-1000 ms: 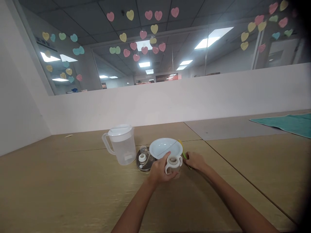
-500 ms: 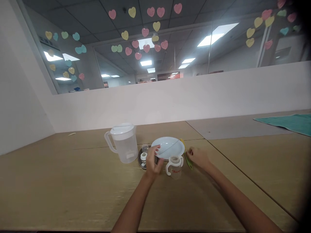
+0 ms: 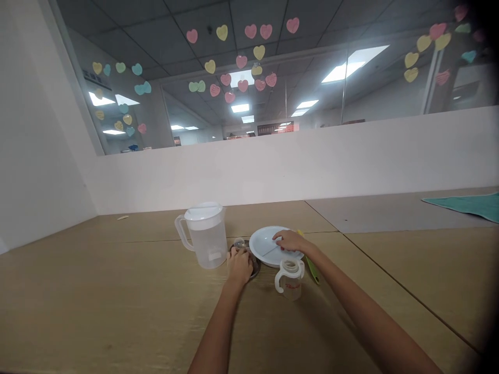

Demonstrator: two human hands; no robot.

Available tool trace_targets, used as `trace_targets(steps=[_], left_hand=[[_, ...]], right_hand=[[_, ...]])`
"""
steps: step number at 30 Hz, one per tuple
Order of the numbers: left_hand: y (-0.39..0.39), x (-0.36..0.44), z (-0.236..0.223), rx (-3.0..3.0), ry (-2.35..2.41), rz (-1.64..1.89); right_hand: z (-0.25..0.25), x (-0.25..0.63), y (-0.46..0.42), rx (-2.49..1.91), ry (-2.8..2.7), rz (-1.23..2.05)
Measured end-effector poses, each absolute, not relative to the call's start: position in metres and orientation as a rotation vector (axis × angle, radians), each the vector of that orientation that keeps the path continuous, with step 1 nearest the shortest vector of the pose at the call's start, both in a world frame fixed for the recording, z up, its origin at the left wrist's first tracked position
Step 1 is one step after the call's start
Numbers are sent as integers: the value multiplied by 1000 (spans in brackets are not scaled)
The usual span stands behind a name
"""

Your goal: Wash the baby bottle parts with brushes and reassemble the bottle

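Observation:
My left hand [image 3: 239, 266] is over a small dark metal dish [image 3: 256, 266], its fingers curled down into it. The spot where a white-collared bottle nipple lay is covered by this hand, so its grip is hidden. A clear domed cap [image 3: 239, 242] shows just beyond my fingers. My right hand [image 3: 290, 241] reaches over a white bowl [image 3: 259, 240], fingers apart, close to a thin rod [image 3: 270, 253] lying across it. Nearer to me stands a clear baby bottle [image 3: 291, 283] with two white handles and an uncovered mouth.
A lidded translucent pitcher [image 3: 210, 244] stands left of the dish. A yellow-green long-handled tool [image 3: 313, 271] lies right of the bowl, partly behind my right wrist. A teal cloth [image 3: 468, 205] lies at the far right, and a white wall [image 3: 273, 171] rises behind the table.
My left hand has moved down onto the dish, covering the nipple. My right hand has swung left from beside the long-handled tool to over the bowl. The view has shifted slightly.

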State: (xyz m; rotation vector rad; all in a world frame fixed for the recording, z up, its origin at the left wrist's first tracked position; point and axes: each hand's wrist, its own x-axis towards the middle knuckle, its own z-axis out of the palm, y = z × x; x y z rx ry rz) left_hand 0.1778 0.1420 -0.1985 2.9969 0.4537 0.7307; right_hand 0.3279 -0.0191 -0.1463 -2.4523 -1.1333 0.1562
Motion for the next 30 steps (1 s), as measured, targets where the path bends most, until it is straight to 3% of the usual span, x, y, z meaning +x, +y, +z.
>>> trace_targets(steps=[7,18,30], left_hand=[[140,177,-192,3034,551,733],[148,168,-168,2550,791,1035],[131,167,-159,2132,258,1420]], right_hand=[[-167,333,-5,-2492,-1136,77],[-114,311,-20,-2210,-965,-237],[-65,266,-46,-1823,-952,-343]])
